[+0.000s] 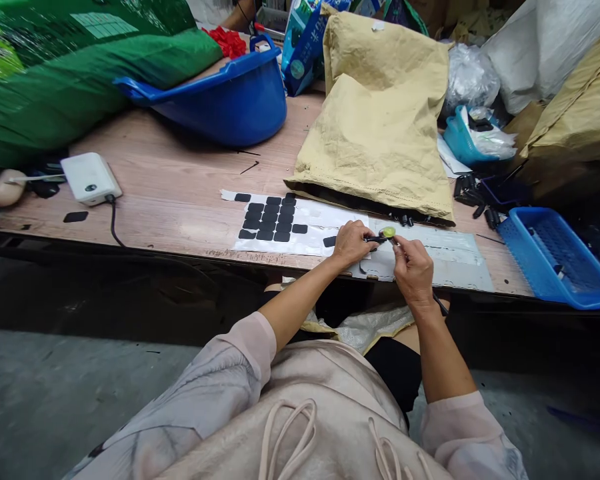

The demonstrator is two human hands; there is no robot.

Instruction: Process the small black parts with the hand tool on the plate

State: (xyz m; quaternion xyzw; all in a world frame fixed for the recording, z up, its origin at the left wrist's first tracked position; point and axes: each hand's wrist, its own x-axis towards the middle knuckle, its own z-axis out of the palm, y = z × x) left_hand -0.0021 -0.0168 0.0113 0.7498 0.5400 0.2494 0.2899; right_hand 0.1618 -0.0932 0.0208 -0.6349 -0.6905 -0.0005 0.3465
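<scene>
My left hand [353, 243] pinches a small black part [375, 239] near the table's front edge. A small yellow-green round thing [389, 232] shows right at the part's tip; I cannot tell what it is. My right hand [414, 270] is closed just to the right, its thumb and fingertips pressed together beside the green thing. What sits between those fingertips is too small to make out. Under both hands lies a grey-white board [450, 257]. To the left, a white backing sheet [317, 217] carries several rows of black rounded stickers [270, 217].
Behind my hands lies a tan paper sack [375, 133], small black parts at its mouth. A blue basket [520, 233] stands at right, a blue tub [225, 100] at back left. A white box with a cable [91, 177] and green bags [80, 93] are further left.
</scene>
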